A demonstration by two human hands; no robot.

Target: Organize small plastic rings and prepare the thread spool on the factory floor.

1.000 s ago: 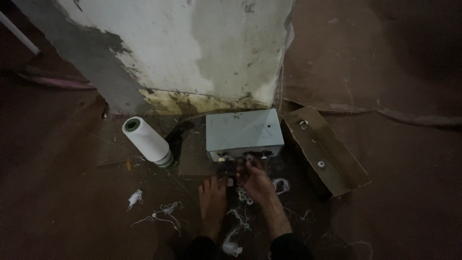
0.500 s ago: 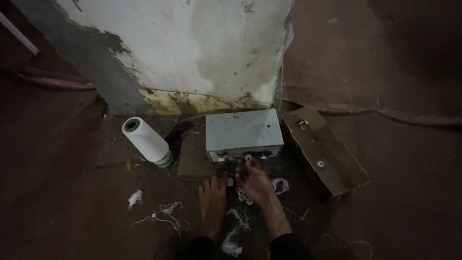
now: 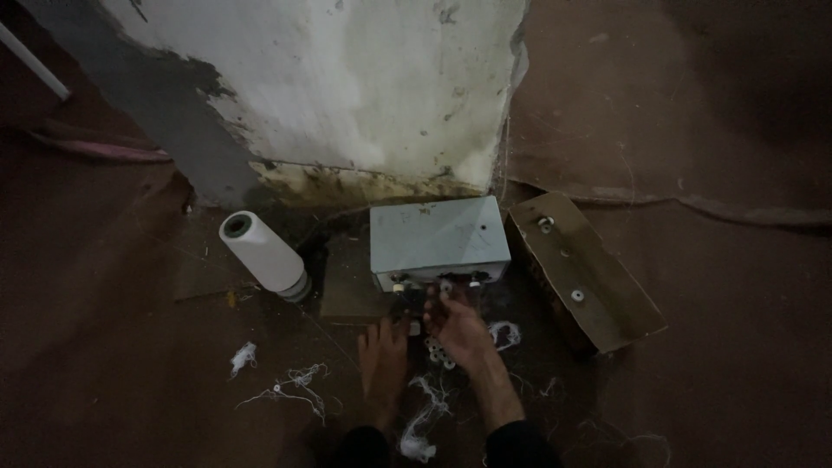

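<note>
A pale metal box [image 3: 438, 238] stands on the dim floor against a stained white wall. Small knobs or spindles line its front face. My right hand [image 3: 457, 328] reaches to that front face, fingers curled at the knobs; whether it grips anything is hidden in the dark. My left hand [image 3: 384, 357] lies flat on the floor just left of it, fingers apart and pointing at the box. Several small white bobbins [image 3: 435, 352] lie on the floor between the two hands.
A white thread cone [image 3: 260, 253] lies tilted to the left of the box. A brown open carton [image 3: 582, 270] with a few bobbins on it sits to the right. Loose white thread scraps [image 3: 295, 383] litter the floor around my arms.
Both hands stay almost where they were at the front of the box; only the right hand's fingers shift slightly.
</note>
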